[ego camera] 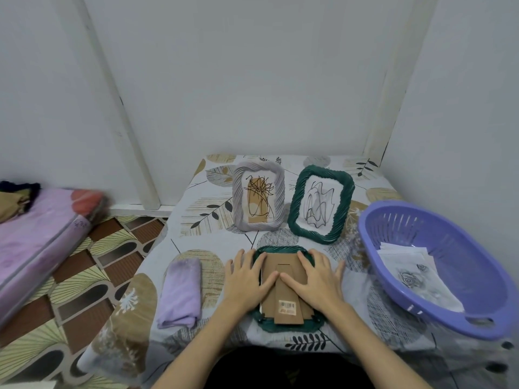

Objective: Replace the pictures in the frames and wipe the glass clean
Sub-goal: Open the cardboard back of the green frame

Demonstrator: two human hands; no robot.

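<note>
A dark green frame (283, 327) lies face down near the table's front edge, its brown cardboard back (283, 265) with a barcode sticker facing up. My left hand (245, 279) presses flat on the back's left side, and my right hand (318, 279) presses flat on its right side, thumbs almost meeting at the stand. Behind it a grey frame (258, 196) and a second green frame (321, 203) stand upright, each holding a scribble picture. A folded lilac cloth (181, 293) lies to the left of my left hand.
A purple plastic basket (438, 270) at the right holds loose printed pictures (412, 279). The table wears a leaf-patterned cloth (202, 211) and stands against white walls. A pink mattress (42, 234) lies on the patterned floor at the left.
</note>
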